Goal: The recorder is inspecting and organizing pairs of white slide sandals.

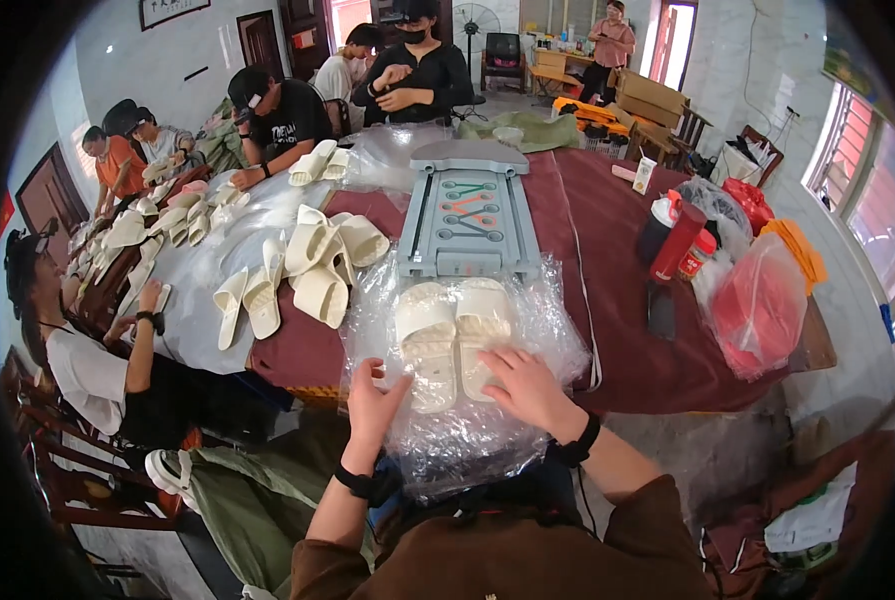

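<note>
A pair of cream slide slippers (429,345) lies side by side on a stack of clear plastic bags (437,445), straps at the far end. My left hand (375,405) is beside the left slipper's heel, thumb and fingers apart, with nothing in it. Over the right slipper's heel, my right hand (527,388) has its fingers stretched out, with the fingertips at the sole's edge. Whether those fingertips press on the slipper or only hover, I cannot tell. Just beyond the slippers lies a grey plastic folding stool (467,215).
More cream slippers (319,265) are heaped to the left. Bottles (678,242) and a pink-filled plastic bag (759,305) stand on the maroon cloth (622,330) at right. Several people sit along the table's left side; a person in black (417,75) is at the far end.
</note>
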`<state>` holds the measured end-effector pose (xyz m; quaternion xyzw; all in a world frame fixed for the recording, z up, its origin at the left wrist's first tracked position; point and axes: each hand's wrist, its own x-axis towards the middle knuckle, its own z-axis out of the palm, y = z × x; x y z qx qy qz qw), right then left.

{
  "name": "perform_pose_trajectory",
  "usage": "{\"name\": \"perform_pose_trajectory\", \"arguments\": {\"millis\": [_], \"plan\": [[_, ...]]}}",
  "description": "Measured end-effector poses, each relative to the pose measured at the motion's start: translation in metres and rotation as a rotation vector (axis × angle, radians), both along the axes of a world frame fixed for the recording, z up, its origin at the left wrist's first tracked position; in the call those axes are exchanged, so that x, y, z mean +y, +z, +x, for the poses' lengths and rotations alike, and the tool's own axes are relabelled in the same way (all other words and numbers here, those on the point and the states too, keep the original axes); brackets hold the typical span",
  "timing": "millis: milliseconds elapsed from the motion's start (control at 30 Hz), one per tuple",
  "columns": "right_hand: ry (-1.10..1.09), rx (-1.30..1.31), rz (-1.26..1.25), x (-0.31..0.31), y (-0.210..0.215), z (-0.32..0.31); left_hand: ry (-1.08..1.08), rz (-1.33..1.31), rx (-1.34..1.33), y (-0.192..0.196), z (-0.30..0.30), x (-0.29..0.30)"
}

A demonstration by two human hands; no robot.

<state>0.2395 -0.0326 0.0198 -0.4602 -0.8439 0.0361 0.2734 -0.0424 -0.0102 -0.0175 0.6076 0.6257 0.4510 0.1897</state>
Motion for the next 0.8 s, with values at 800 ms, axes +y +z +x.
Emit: {"name": "perform_pose_trajectory", "arguments": {"millis": [800], "plan": [[-0.044, 0.238, -0.122, 0.006, -0.032, 0.002, -0.383, -0.376, -1.027, 0.009, 0.033, 0.018]]}}
